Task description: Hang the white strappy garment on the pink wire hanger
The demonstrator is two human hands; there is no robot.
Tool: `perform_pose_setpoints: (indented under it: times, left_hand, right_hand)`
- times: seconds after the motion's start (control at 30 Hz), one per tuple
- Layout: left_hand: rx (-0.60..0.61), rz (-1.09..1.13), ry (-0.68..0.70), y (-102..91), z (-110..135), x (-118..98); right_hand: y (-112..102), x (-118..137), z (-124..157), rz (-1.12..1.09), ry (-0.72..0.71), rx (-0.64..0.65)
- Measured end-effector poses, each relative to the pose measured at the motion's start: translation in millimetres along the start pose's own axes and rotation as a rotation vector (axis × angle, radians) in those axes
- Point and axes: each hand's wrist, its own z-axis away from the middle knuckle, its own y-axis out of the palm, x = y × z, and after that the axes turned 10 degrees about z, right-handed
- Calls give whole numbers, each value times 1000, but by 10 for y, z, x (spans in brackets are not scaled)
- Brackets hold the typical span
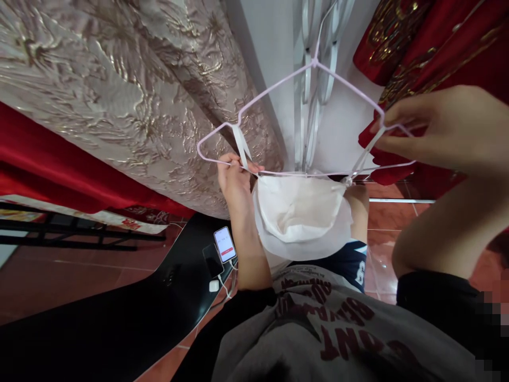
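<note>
A pale pink hanger [274, 87] is held up in front of me, its hook pointing away. From it hangs a white garment [302, 207] with thin straps; its kind is not clear. The left strap [240, 146] loops over the hanger's left notch. My left hand [236, 178] is closed around the lower bar beside that strap, some fingers hidden behind it. My right hand [433, 124] pinches the right strap [366, 151] at the hanger's right notch, thumb and fingers together. The garment's body drops below the bar toward my lap.
Embossed beige-gold fabric [159, 106] hangs at left, and red fabric with gold trim [449, 53] at right. Metal rails [308, 116] run along the white surface behind the hanger. A black bench [131, 302] at lower left bears a lit phone [225, 245], a dark phone [212, 260] and a white charger [213, 286].
</note>
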Motion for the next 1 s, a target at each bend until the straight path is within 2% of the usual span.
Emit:
perform_pose_setpoints:
  times: [0.03,0.1,0.17,0.23,0.33,0.4,0.57,0.67,0.77,0.87,1.0]
  left_hand:
    - [-18,-1,1,15,9,8]
    - [-39,4,0,42,30,33]
    - [-41,10,-8,58,47,60]
    - [-47,2,-1,60,57,77]
    - [-47,-24,25,61,67,83]
    - [-32,-26,32,72,80,90]
    - [5,-38,22,75,144,171]
    - [88,-123,-29,-3,223,166]
    - [219,-292,-96,-113,317,-20]
    - [238,-374,-85,-164,329,-378]
    - [283,-181,-84,-136,138,-803]
  right_hand:
    - [-12,31,3,22,-15,1]
    - [71,111,51,-21,-92,-137]
    - [296,164,142,-148,-240,-345]
    - [603,156,240,-224,-358,-412]
    - [1017,53,342,-246,-328,-369]
    - [1184,-19,377,-236,-285,-321]
    - [1335,-49,412,-166,-265,-228]
    - [1397,-13,424,-122,-233,-249]
    - [1450,17,441,-123,-182,-317]
    - [1471,48,453,-153,-148,-368]
    - [1454,77,455,-177,-140,-364]
